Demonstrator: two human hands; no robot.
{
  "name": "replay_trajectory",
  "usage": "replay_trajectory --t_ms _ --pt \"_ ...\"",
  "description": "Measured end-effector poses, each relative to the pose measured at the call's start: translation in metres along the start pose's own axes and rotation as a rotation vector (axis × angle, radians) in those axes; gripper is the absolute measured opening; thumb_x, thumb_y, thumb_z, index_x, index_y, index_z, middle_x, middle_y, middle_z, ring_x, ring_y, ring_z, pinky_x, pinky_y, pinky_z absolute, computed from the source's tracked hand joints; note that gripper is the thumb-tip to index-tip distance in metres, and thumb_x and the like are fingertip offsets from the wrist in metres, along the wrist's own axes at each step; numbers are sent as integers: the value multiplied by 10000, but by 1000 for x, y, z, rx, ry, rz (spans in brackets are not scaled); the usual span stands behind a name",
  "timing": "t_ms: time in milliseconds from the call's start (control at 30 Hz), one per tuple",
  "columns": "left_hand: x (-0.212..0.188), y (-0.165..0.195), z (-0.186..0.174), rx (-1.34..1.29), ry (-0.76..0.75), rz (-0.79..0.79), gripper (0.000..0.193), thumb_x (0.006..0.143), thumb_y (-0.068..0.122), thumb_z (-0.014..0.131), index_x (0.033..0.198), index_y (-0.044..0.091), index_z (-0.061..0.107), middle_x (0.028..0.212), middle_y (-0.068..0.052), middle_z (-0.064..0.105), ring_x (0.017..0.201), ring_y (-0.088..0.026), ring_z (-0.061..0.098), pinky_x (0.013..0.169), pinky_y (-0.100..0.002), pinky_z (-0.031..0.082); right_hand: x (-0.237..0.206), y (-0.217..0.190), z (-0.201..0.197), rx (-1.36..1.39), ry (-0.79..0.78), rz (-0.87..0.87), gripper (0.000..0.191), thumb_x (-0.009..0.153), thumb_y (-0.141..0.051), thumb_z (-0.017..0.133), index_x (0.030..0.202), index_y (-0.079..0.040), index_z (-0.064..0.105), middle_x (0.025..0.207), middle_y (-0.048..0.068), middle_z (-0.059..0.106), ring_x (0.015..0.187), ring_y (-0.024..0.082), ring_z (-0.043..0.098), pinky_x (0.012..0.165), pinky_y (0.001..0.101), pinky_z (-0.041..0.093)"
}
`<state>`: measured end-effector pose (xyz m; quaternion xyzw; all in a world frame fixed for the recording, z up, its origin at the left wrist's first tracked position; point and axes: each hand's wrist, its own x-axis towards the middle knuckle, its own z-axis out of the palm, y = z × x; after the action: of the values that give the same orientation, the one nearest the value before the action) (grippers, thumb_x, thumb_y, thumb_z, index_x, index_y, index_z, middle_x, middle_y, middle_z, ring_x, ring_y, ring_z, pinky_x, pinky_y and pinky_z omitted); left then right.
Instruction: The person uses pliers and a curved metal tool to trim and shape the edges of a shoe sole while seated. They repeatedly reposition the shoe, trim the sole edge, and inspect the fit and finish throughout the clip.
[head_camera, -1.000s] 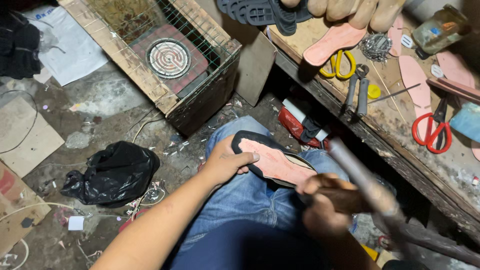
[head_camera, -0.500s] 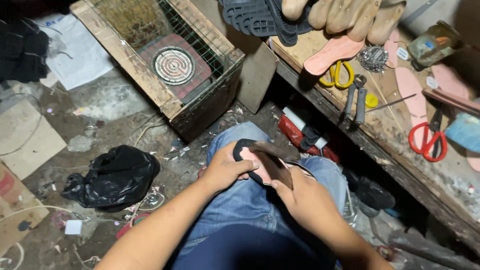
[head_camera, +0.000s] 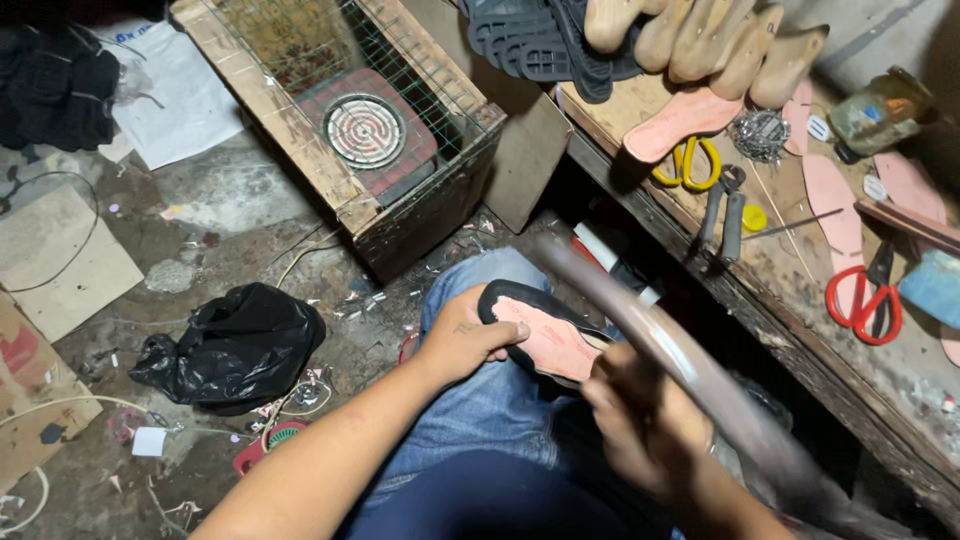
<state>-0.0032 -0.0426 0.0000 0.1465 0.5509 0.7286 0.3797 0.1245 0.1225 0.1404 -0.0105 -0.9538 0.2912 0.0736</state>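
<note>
On the far left, pieces of cardboard (head_camera: 55, 265) lie flat on the dirty floor (head_camera: 225, 195), and a little to the right a crumpled black plastic bag (head_camera: 235, 345) sits near the person's knee. Above it stands a wooden crate (head_camera: 300, 150) covered with wire mesh, and inside it a round electric heating coil (head_camera: 365, 130) is visible. In the middle, the left hand (head_camera: 462, 340) presses down on the rear end of a shoe sole (head_camera: 545, 335), which is black at the edge and pink on top; its grip is closed on the sole, with the fingers curled over the black rim. The sole rests on the person's thigh in blue jeans (head_camera: 480, 400). Just to the right, the right hand (head_camera: 650, 430) is blurred by motion; its grip is clenched around a long tool handle (head_camera: 690, 370), which goes diagonally over the sole, and I cannot tell what kind of tool it is. On the right, the wooden counter (head_camera: 790, 265) carries yellow scissors (head_camera: 685, 165), grey pliers (head_camera: 722, 210), red scissors (head_camera: 865, 300) and several pink insoles (head_camera: 835, 205). At the top, pale wooden shoe lasts (head_camera: 705, 40) lie beside dark rubber soles (head_camera: 530, 40).
</note>
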Motion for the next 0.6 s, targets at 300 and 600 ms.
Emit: replay_trajectory --t_ms 300,600 --pt "6 -17 -3 -127 12 7 203 868 43 745 1051 35 655 801 -13 662 598 -68 587 506 -215 463 -3 20 26 -84 -67 72 489 890 -381 656 1214 -19 602 868 209 731 749 433 701 629 487 546" --pt "-8 26 12 27 52 62 353 836 58 753 1178 11 680 834 -2 669 630 -75 575 547 -229 480 -51 44 36 363 174 255 407 928 -254 704 1184 57 649 1023 98 708 926 199 673 819 316 535"
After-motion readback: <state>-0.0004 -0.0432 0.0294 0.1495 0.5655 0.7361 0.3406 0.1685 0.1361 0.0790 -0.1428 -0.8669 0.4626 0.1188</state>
